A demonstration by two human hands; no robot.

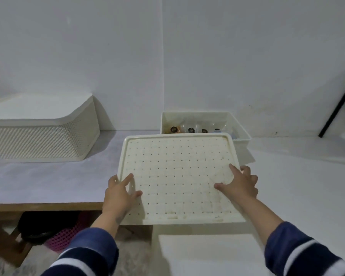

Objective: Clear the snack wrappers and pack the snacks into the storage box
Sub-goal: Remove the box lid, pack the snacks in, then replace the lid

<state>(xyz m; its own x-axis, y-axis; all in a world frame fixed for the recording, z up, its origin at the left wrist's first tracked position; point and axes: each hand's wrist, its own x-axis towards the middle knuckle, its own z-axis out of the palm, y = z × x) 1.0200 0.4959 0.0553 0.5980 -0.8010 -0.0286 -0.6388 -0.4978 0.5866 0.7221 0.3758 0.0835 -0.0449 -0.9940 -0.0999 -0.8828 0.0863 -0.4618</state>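
A cream perforated lid (175, 176) is held flat in the air between both hands, just in front of the storage box (241, 132). My left hand (119, 196) grips its near left edge, thumb and fingers on top. My right hand (239, 184) grips its near right edge. The open cream box stands on the table against the wall, partly hidden by the lid. Inside it lie several clear-wrapped snacks (189, 129) with dark round tops.
A closed cream woven-pattern box (42, 126) stands at the back left of the table. A pink basket (66, 236) and a dark object sit under the table edge. A white surface (207, 253) lies near me. A black leg (339, 106) leans at far right.
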